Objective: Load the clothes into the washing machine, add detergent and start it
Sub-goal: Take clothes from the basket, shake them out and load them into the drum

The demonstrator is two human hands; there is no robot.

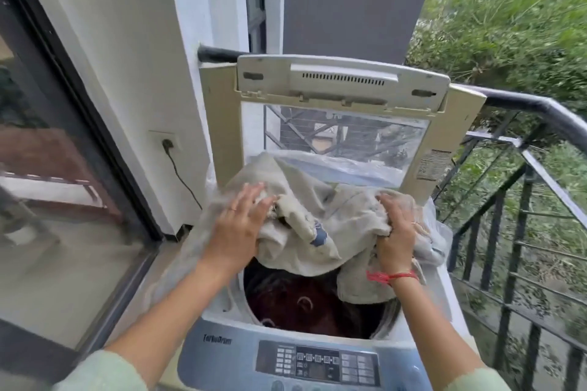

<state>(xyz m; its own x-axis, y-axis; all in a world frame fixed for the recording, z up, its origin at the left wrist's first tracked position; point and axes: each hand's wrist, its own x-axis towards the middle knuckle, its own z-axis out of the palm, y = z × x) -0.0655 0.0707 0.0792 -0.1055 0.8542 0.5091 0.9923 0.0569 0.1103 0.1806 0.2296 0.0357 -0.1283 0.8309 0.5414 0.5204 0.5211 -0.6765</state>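
Balcony railing (536,105), open washing machine (222,352), beige cloth (336,216)

I see the washing machine (219,320): lid (340,79) upright at its back, cloth bundle (317,219) across its top, clothes (286,298) inside, control panel (317,365) at its front, wall socket (165,141) to its left, railing (552,111) to its right.

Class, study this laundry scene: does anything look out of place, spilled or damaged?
Only the large beige cloth: it sits bunched across the white washing machine's rim, not down inside. No spill or damage shows.
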